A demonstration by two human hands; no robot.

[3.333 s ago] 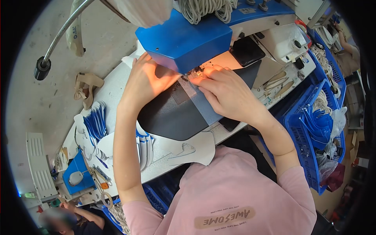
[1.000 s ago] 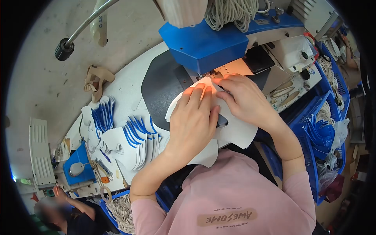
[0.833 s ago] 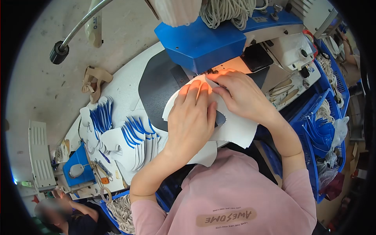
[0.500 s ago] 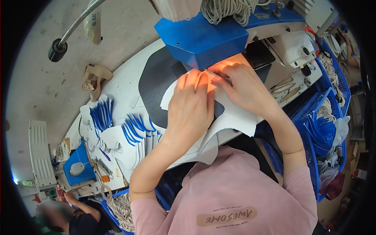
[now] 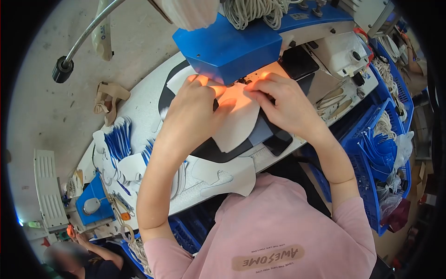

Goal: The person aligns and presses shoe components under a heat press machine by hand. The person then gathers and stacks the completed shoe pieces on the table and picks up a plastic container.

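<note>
A white curved piece (image 5: 238, 122) lies on a dark plate (image 5: 218, 151) beneath the blue head of a sewing machine (image 5: 227, 49). My left hand (image 5: 193, 109) presses on the piece's left part, its fingers bent and bathed in orange light. On the right side, my right hand (image 5: 283, 102) has thumb and forefinger pinched together at the piece's edge, close to the needle area. The machine's foot is mostly hidden by its blue cover.
Stacked white pieces with blue edges (image 5: 118, 142) stand at the left. A black phone (image 5: 298, 61) lies right of the machine. Beige shoe (image 5: 109, 100), blue baskets (image 5: 367, 183) on the right, a lamp arm (image 5: 88, 35) upper left. A co-worker (image 5: 86, 258) sits lower left.
My left hand has moved left and spread away from my right hand. The white piece has turned, its rounded end now pointing toward me, and more of the dark plate's front shows.
</note>
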